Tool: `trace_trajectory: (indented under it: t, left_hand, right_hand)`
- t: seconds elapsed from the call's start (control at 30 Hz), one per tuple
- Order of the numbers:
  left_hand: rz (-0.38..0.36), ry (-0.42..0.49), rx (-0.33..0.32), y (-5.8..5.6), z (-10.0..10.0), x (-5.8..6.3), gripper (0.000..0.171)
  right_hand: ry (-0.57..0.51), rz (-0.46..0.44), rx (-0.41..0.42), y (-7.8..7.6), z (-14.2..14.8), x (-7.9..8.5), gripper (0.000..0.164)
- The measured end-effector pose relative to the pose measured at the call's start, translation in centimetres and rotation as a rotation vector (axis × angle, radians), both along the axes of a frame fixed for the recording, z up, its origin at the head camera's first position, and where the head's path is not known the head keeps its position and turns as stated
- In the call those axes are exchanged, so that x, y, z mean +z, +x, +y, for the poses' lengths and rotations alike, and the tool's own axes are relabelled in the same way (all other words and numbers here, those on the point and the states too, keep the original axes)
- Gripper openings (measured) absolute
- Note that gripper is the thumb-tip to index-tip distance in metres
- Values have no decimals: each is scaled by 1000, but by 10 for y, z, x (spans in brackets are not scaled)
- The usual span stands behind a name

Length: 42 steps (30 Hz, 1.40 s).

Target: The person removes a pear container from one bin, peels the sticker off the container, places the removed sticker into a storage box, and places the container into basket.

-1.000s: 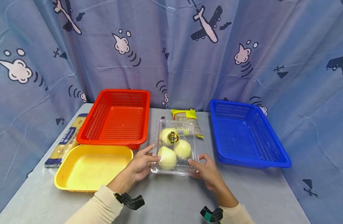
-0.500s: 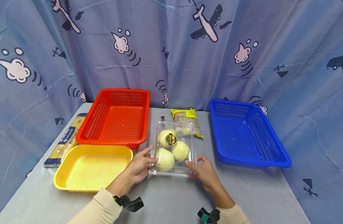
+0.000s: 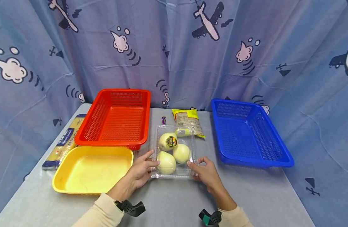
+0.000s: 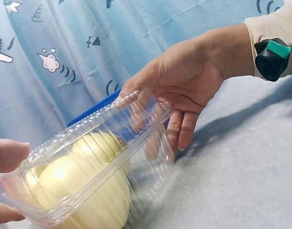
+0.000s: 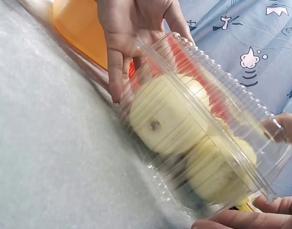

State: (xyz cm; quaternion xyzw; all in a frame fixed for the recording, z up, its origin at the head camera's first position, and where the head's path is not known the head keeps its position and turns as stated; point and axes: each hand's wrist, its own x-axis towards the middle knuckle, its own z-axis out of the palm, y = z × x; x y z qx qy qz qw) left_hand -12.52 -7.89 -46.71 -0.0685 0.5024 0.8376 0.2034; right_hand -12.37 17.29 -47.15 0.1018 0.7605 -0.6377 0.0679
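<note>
A clear plastic clamshell box point(image 3: 174, 171) holds three pale yellow, round, pear-like fruits point(image 3: 181, 153), one under a black sticker. In the head view it is in the middle, close over the table. My left hand point(image 3: 138, 171) grips its near left corner, thumb on the lid edge and other fingers partly hidden beside and below. At the near right corner my right hand point(image 3: 206, 175) pinches the rim, thumb on top; in the left wrist view its fingers reach down along the box's side. From the right wrist, the fruits point(image 5: 169, 114) show through the ribbed wall.
A red basket point(image 3: 147, 126) stands back left, with a yellow tub point(image 3: 93, 190) before it and a noodle-like pack point(image 3: 64, 138) beside them. Behind the box lie a yellow-topped bag point(image 3: 188, 116) and a small purple-wrapped candy point(image 3: 164, 120). A blue basket point(image 3: 216, 126) is at right.
Both hands have brought the box slightly towards me and a little left, and it looks lower. The candy behind it shows more fully. My grip looks the same.
</note>
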Motion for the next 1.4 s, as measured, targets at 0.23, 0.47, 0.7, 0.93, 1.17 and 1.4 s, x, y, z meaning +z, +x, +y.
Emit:
trace_trajectory:
  t: [0.23,0.47,0.7,0.93,1.17,1.4]
  left_hand:
    - [-5,-35,18,1,2,0,77]
    - [20,-168,62,3,6,0,80]
    - [47,-257,103,3,12,0,82]
    - [59,-318,106,5,13,0,82]
    - [54,-351,117,3,14,-1,82]
    - [59,-354,106,3,13,-1,82]
  right_hand:
    - [22,8,11,2,1,2,37]
    - [52,19,24,3,0,6,40]
    - [162,45,31,4,6,15,46]
    - [391,175,23,2,13,39,60]
    - [326,408,11,-6,13,67,47]
    - [277,619,39,-20,3,87,41]
